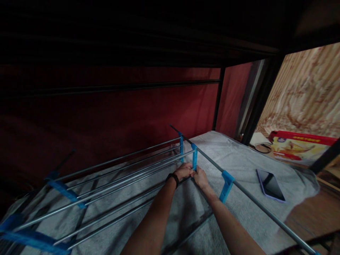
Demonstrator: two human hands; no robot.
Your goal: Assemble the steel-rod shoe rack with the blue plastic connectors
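A rack of grey metal tubes [117, 182] with blue plastic brackets stretches across a grey blanket [239, 156]. My left hand [183, 171], with a dark band at its wrist, is closed at the lower end of an upright blue bracket [194, 157]. Pressed against it from the right, my right hand [200, 177] is closed on that same lower end. The fingers of both hands meet there and hide the joint. Nearer to me, another blue bracket [226, 187] hangs from the long side tube [260, 206], beside my right forearm.
A phone in a purple case [271, 185] lies on the blanket at right. Beyond it stands a red and yellow box [300, 147]. Dark frame posts [219, 99] and a low dark overhead surface enclose the space. More blue brackets [34, 235] are at far left.
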